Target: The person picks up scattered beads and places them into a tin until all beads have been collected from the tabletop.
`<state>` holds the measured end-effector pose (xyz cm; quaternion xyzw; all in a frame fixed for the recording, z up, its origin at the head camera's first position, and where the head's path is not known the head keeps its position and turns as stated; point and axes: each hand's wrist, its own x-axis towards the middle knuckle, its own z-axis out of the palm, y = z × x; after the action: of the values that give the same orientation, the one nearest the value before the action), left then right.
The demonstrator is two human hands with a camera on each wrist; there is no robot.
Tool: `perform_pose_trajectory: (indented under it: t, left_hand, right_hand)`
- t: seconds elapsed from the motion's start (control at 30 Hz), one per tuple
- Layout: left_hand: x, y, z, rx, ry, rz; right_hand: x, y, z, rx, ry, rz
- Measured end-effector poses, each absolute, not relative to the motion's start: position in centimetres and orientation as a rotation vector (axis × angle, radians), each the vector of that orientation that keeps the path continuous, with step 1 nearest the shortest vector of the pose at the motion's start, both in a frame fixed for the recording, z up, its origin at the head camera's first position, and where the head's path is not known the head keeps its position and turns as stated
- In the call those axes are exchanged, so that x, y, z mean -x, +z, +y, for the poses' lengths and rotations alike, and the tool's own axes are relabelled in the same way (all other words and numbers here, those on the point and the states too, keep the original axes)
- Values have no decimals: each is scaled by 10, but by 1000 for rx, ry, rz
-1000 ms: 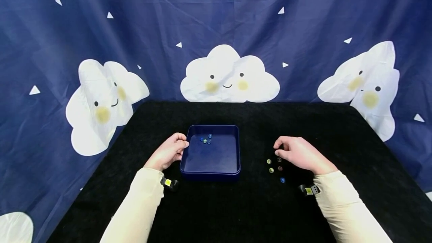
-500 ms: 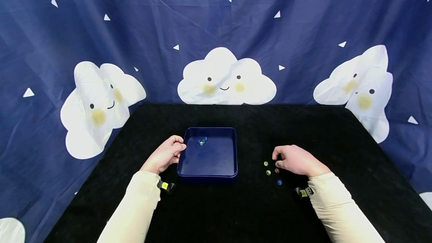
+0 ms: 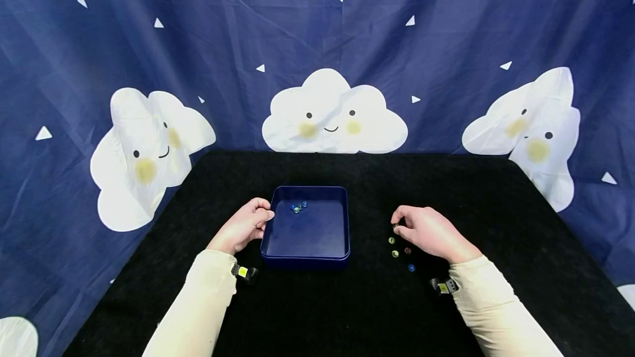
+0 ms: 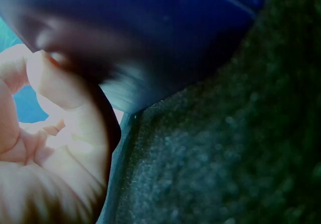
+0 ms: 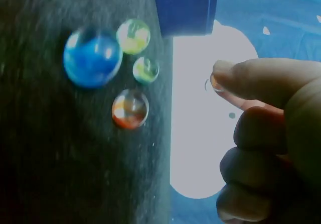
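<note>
A square, shallow navy box (image 3: 305,263) stands on the black cloth, with several small blue and greenish glass marbles (image 3: 296,210) near its back left. My left hand (image 3: 242,227) grips the box's left wall, thumb toward the rim; the left wrist view shows this blurred. Right of the box, my right hand (image 3: 432,233) pinches a clear marble (image 5: 216,84) between thumb and forefinger, raised off the cloth and mostly covered by the fingertips. Below it lie a blue marble (image 5: 93,58), two yellow-green marbles (image 5: 134,36) and an orange-red marble (image 5: 130,108).
Black cloth (image 3: 317,313) covers the table up to a navy curtain (image 3: 297,15) printed with white clouds (image 3: 334,120). Both wrists carry a small black camera, the left one (image 3: 245,273) close to the box's front left corner.
My right hand has picked a marble up from the cloth and moved slightly up and left with it. The left hand keeps its grip on the box. The head view has shifted slightly.
</note>
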<state>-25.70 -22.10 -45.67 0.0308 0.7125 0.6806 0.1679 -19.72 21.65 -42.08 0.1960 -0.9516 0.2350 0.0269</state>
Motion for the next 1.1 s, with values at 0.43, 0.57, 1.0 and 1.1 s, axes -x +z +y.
perform_pose_trajectory:
  t: [0.43,0.57,1.0,1.1]
  left_hand:
    - [256,-458,-221,-63,1920,2042]
    - [257,-455,-219,-82,1909,2056]
    - [256,-458,-221,-69,1926,2036]
    - [256,-458,-220,-73,1929,2037]
  right_hand:
    - [178,-407,175,-686,774,-2850]
    - [174,-402,165,-723,760,-2812]
    - [176,-398,128,-956,620,-2741]
    - [175,-400,126,-965,611,-2743]
